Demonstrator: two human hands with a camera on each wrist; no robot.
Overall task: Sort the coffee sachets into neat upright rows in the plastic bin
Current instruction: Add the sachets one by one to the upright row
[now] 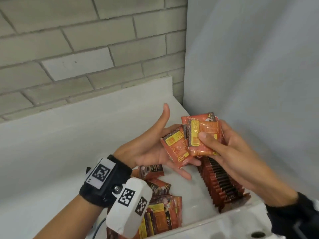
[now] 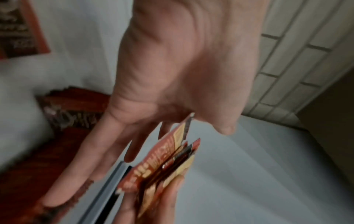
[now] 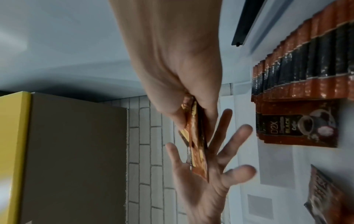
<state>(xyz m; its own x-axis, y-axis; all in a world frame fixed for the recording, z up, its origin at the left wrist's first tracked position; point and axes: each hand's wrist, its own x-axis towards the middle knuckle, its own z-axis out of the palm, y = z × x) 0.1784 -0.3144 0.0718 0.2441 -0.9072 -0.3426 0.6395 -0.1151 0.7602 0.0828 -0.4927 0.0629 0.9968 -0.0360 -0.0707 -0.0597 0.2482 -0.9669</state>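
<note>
My right hand (image 1: 214, 142) pinches a small stack of orange coffee sachets (image 1: 207, 125) above the white plastic bin (image 1: 215, 223), thumb on the front. My left hand (image 1: 151, 150) lies palm up beside it with its fingers straight and thumb raised. The lowest sachet (image 1: 176, 149) of the stack rests across its fingers. In the left wrist view the open palm (image 2: 172, 75) faces the sachets (image 2: 166, 163) edge on. The right wrist view shows them (image 3: 197, 148) squeezed between thumb and fingers. A neat upright row of sachets (image 1: 222, 185) stands along the bin's right side.
Loose sachets (image 1: 160, 213) lie flat in a heap at the bin's near left. A grey brick wall (image 1: 69, 49) rises behind the bin and a plain pale panel (image 1: 250, 66) on the right. A yellow-edged box (image 3: 57, 151) shows in the right wrist view.
</note>
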